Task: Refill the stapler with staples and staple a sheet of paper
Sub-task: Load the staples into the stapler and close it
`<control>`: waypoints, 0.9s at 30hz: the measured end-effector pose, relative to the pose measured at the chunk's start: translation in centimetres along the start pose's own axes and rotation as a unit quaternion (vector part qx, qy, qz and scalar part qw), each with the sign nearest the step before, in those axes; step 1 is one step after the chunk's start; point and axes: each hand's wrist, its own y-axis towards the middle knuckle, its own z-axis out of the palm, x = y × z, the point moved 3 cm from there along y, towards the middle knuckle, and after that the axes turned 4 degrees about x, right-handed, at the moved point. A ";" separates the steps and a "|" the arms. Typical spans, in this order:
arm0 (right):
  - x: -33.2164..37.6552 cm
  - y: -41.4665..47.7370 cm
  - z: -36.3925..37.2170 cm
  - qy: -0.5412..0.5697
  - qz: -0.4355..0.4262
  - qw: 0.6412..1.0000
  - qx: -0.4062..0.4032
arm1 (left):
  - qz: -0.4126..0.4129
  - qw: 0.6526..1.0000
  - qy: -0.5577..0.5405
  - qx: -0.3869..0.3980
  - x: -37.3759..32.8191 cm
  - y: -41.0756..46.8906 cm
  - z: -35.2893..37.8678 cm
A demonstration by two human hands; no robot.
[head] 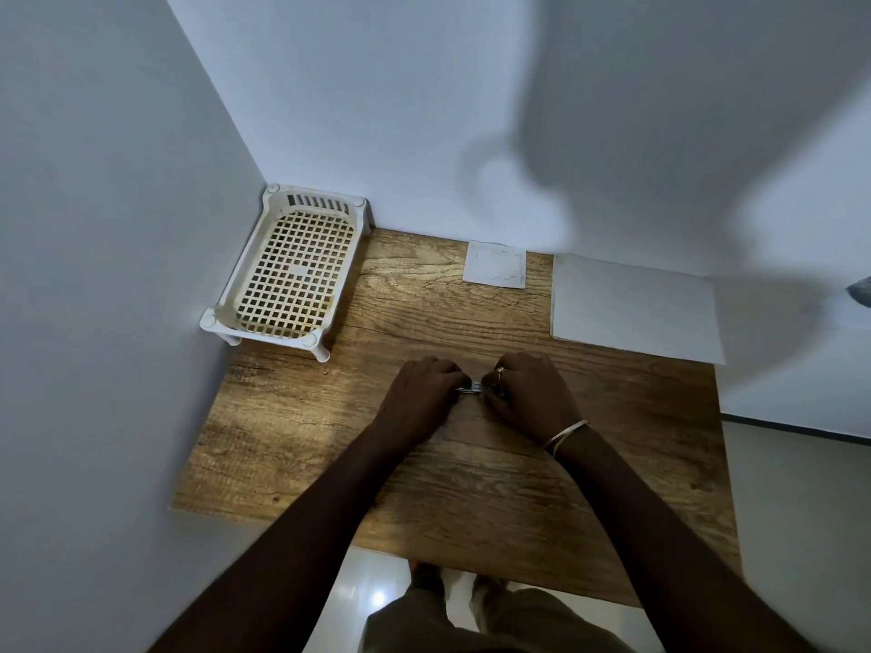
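We stand at a wooden table point(471, 487) pushed into a corner of pale walls, with a white plastic basket point(287, 268) at the far left, a small square of paper point(495, 263) by the far edge, and a larger white sheet point(634, 308) at the far right. Near the middle of the table, our left hand point(424, 388) and right hand point(530, 393) meet over the stapler point(473, 387), of which only a sliver of bright metal shows between them. Both hands curl around it from either side, fingers pressed onto it, though we cannot tell whether its top is open or shut, nor see any staples. We judge that we are at the refilling step, with the sheet well apart and untouched. The risks lie in what is hidden: a strip set crooked in the channel could jam, a spring-loaded part could snap back on a fingertip, and loose staples could scatter across the grain, where they would be hard to spot in this dim light.
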 end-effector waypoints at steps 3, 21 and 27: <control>-0.1 -0.3 0.2 0.004 0.000 1.000 -0.003 | 0.011 1.000 0.010 -0.002 -0.1 0.0 0.0; -0.2 -0.4 0.5 -0.017 -0.005 0.999 -0.030 | -0.021 0.999 -0.029 0.005 -0.3 -0.2 0.4; 0.9 -0.2 0.9 0.020 -0.012 0.999 -0.028 | -0.100 0.988 -0.115 0.002 0.5 -0.4 1.1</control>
